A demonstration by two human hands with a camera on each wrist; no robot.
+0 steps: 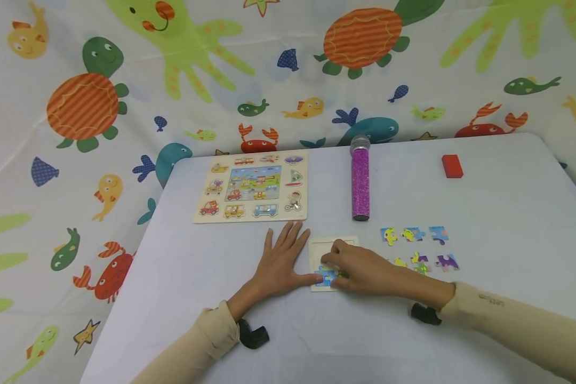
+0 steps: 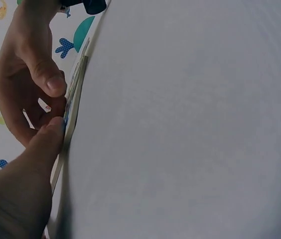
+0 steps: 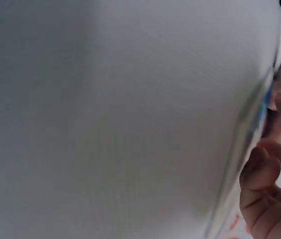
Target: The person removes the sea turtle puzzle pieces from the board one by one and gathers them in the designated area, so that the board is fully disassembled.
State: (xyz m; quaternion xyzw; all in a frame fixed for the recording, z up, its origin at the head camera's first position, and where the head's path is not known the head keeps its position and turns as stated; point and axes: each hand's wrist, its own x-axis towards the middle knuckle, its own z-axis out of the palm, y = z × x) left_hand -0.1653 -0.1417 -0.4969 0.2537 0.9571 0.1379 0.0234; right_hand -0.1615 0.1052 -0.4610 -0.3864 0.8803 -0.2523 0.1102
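A small wooden puzzle tray (image 1: 334, 240) lies on the table with blue jigsaw pieces (image 1: 325, 277) in its lower part. My left hand (image 1: 279, 266) rests flat to its left, fingers spread, thumb on the tray's lower left pieces. Over the tray, my right hand (image 1: 360, 268) has its fingers curled and grips a puzzle piece, mostly hidden under them. In the left wrist view, the right hand's thumb and fingertips (image 2: 56, 84) come down at the tray edge, close to the left thumb. Loose jigsaw pieces (image 1: 439, 234) lie in two rows to the right, some partly behind the right hand.
A larger wooden vehicle puzzle board (image 1: 302, 213) lies at the back left. Right of it is a glittery purple microphone (image 1: 360, 184). A red block (image 1: 453, 166) sits at the back right. Behind the table hangs a sea-animal patterned cloth (image 1: 278, 64).
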